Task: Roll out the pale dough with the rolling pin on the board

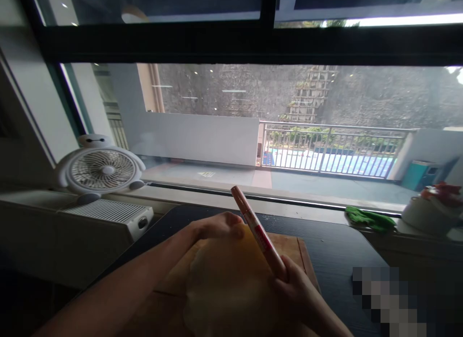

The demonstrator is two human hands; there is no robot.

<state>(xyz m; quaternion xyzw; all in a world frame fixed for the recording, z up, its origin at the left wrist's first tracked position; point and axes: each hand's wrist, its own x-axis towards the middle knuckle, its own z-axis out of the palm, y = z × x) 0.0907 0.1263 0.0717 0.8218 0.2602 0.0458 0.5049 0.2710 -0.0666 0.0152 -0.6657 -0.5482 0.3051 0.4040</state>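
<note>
A thin, pale sheet of dough (224,288) spreads over the wooden board (302,252) in front of me. My left hand (229,225) reaches across to its far edge, fingers closed on the rim there. Held slantwise in my right hand (294,281) is a brown wooden rolling pin (255,226) with a red label; its free end points up and away to the left. The pin passes over the right part of the sheet. How much of the dough rests on the board I cannot tell, since the near part is dim and blurred.
The board lies on a dark table (333,250) with white specks near its far edge. Beyond is a window sill with a green cloth (371,218) and a white container (428,211) at right. A white fan (104,168) stands left, above a vented white box (112,214).
</note>
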